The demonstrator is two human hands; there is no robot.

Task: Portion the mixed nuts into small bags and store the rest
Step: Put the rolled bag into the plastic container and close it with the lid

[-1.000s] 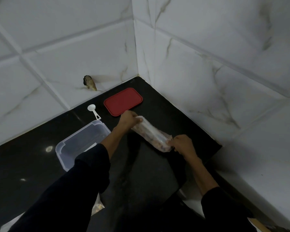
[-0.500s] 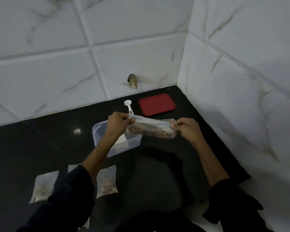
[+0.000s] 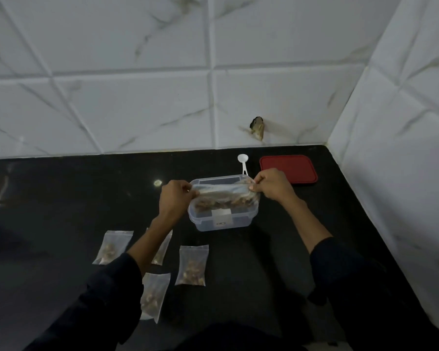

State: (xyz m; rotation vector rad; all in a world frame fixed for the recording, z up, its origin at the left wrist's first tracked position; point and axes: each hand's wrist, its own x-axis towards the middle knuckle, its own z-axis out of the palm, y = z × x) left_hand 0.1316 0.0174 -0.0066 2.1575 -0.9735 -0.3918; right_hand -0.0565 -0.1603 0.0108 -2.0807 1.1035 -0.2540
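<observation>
Left hand (image 3: 174,198) & right hand (image 3: 270,184) pinching ends of big nut bag (image 3: 223,197), half down in clear tub (image 3: 222,219). Best lowered level, tucked flat so red lid (image 3: 289,168) seats. Four small bags (image 3: 192,264) on black counter (image 3: 61,198); scoop (image 3: 243,160) behind, marble-tile corner.

We take the clear rectangular plastic container (image 3: 223,219) on the black stone counter (image 3: 61,198) as our landmark. Over its open top hangs the large clear bag of mixed nuts (image 3: 223,196), held at its left end by our left hand (image 3: 176,198) and at its right end by our right hand (image 3: 271,184). Just behind it lies the small white plastic scoop (image 3: 243,162); behind and to the right, the flat red rectangular lid (image 3: 288,168). In front and to the left lie four small clear bags of nuts (image 3: 192,264).
</observation>
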